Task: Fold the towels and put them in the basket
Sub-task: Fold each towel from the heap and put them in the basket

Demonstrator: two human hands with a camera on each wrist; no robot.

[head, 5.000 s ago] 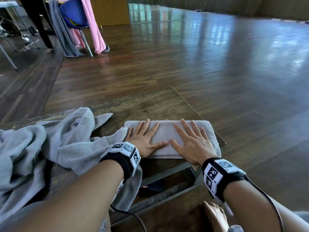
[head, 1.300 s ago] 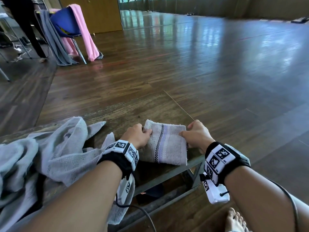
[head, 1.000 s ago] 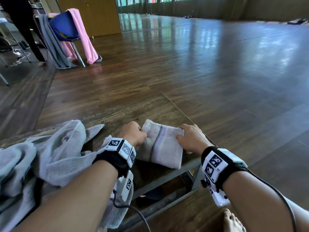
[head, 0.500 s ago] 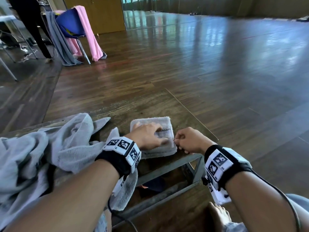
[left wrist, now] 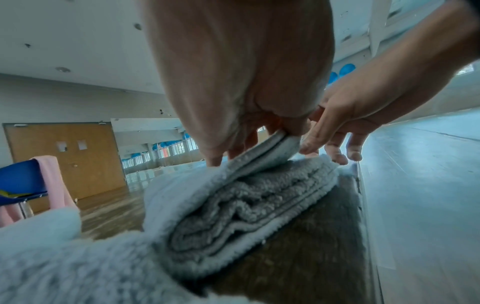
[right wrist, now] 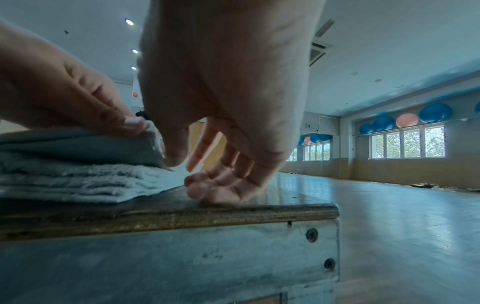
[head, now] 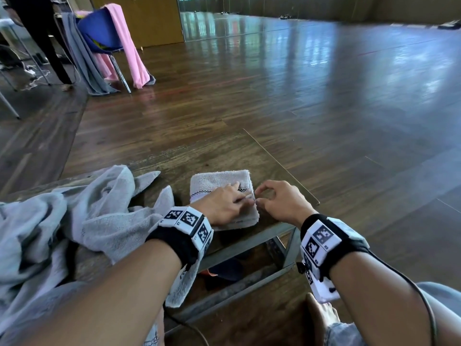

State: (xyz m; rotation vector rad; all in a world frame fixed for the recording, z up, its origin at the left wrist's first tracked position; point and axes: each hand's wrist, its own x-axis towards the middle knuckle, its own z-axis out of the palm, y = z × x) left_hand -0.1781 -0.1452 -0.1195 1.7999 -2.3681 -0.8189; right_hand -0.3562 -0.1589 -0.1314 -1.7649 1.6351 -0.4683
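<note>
A small grey towel (head: 219, 182) with a checked stripe lies folded into a thick square near the front right corner of the low wooden table (head: 199, 156). My left hand (head: 239, 198) lies on top of it, fingers pressing the upper layer down at its right edge (right wrist: 145, 142). My right hand (head: 259, 198) sits just right of the towel on the bare tabletop. Its fingers are loosely curled and its thumb (right wrist: 174, 158) touches the towel's side, with nothing held. The stacked layers (left wrist: 246, 205) show in the left wrist view. No basket is in view.
A heap of unfolded grey towels (head: 62, 221) covers the table's left part and hangs over its front. The table's right edge (head: 282, 166) is close to my right hand. A chair (head: 104, 33) draped with pink and grey cloths and a standing person (head: 47, 38) are far left.
The long folded towel was doubled over into a small square. Since half a second ago my right hand has eased its pinch at the towel's right edge; the left hand stays pressing on top.
</note>
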